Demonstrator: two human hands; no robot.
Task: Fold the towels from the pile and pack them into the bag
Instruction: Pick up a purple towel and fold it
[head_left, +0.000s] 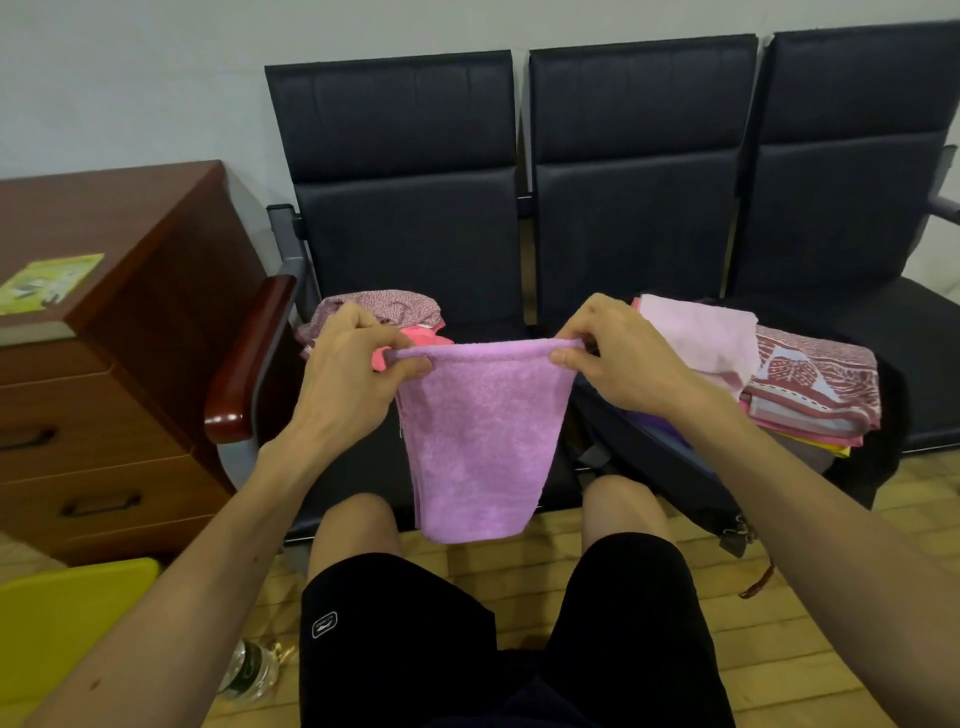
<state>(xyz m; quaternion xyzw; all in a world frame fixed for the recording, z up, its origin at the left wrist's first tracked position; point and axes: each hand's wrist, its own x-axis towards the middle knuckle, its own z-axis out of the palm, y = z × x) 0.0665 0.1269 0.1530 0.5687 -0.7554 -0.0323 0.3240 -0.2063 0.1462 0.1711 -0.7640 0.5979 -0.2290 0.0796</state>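
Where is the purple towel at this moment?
In the head view the purple towel hangs in the centre, its top edge pinched by the left hand and the right hand, in front of the dark bench seats.

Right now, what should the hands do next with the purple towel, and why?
Probably bring the left hand across to the right hand, folding the purple towel in half: each hand pinches a top corner, and it hangs flat and wide.

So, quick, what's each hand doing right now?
Left hand: closed, pinching the left top corner of the purple towel.
Right hand: closed, pinching the towel's right top corner.
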